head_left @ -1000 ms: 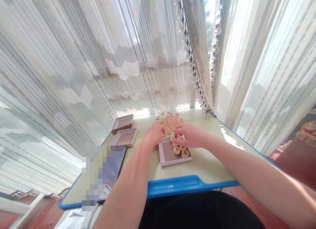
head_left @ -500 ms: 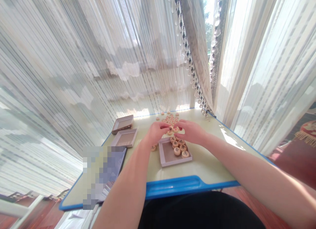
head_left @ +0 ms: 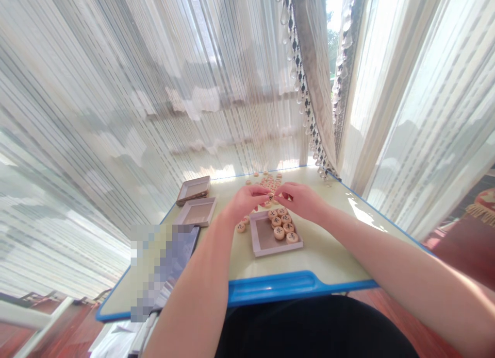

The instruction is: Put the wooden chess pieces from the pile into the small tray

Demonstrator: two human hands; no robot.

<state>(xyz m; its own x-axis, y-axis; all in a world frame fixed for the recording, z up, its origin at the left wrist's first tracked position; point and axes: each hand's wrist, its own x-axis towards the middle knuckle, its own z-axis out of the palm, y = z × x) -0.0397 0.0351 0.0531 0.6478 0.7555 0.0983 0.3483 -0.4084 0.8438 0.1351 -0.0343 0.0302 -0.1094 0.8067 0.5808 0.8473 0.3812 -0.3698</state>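
Note:
Between my two hands a round wooden xiangqi piece (head_left: 271, 197) with a dark character is held up over the table. The fingertips of my left hand (head_left: 245, 202) are closed on its left side. My right hand (head_left: 299, 199) has its thumb and fingers pinched together at the piece's right edge. Just below, a shallow open box (head_left: 265, 237) has several black-character pieces (head_left: 279, 233) grouped along its right side. Beyond my fingers lies a spread of loose pieces (head_left: 266, 182), partly hidden by my hands.
Two loose pieces (head_left: 240, 227) lie left of the box. Another shallow tray (head_left: 198, 212) and a stack of box parts (head_left: 193, 189) stand at the table's left. A dark flat device (head_left: 185, 255), partly pixelated, lies nearer. The table (head_left: 332, 265) has a blue edge; curtains (head_left: 232, 90) hang behind.
My right fingers have closed in toward the piece at my left fingertips, and that piece is lifted slightly. Another piece now shows clearly at the box's top right. The view has shifted slightly.

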